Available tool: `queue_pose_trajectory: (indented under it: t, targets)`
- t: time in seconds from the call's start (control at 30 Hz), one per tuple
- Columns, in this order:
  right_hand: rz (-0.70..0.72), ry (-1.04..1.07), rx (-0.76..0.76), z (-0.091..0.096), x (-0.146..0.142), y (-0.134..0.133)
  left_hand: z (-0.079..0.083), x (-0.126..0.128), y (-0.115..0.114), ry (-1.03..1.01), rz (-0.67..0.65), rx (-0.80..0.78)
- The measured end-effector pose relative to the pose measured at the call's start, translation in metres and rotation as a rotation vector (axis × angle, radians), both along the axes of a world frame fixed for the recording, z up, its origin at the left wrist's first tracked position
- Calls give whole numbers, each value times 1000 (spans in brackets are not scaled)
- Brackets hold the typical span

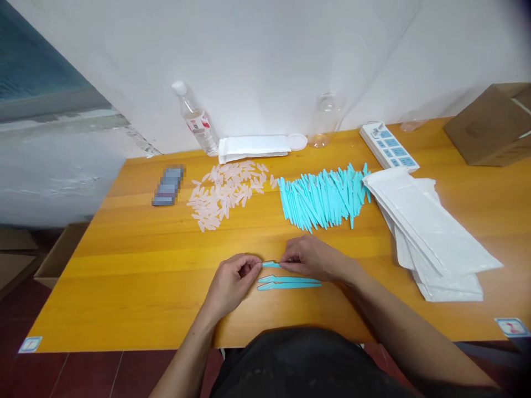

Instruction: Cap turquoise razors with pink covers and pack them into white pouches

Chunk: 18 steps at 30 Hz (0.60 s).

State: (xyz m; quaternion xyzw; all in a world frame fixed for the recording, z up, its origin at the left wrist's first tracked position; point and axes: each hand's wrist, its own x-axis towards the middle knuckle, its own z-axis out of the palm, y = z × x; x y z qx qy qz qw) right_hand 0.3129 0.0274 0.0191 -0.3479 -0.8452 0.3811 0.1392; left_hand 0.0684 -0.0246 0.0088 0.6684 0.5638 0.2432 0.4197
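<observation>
My left hand (235,278) and my right hand (312,257) meet over the front of the wooden table (136,260). Between them they pinch one turquoise plastic stick (271,265), the left at its left end, the right along its right part. Both hands are closed in a pinch. Two more turquoise sticks (289,283) lie side by side on the table just in front of my hands. Farther back lies a large pile of turquoise sticks (323,196). To its left is a scatter of pale pink caps (226,193).
A stack of white plastic bags (431,232) lies at the right. A power strip (389,145), a cardboard box (493,124), a water bottle (196,119), a clear jar (327,119) and a folded white packet (254,147) stand along the wall. A blurred dark object (168,186) lies at the left.
</observation>
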Motion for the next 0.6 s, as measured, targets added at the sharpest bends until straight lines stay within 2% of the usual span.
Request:
queue_pose_trajectory:
  t: [0.13,0.2,0.27,0.33,0.43,0.5,0.6]
  targets:
    - [19,-48,0,4,4,-2,2,-1,-10,192,-127,249]
    - [-58,-79,-2,9,11,2,-2,3,-14,247,-175,383]
    - [-246,-126,51,12,23,9,-8,8,-17,293,-250,495]
    - [-510,-194,156,13,38,19,-14,12,-19,315,-317,571]
    - [-875,-301,288,6,64,34,-19,11,-19,289,-358,602]
    - [-1022,-348,292,-1,79,41,-19,6,-16,258,-339,581]
    - [-1102,-360,242,-10,89,47,-13,-3,-4,231,-234,555]
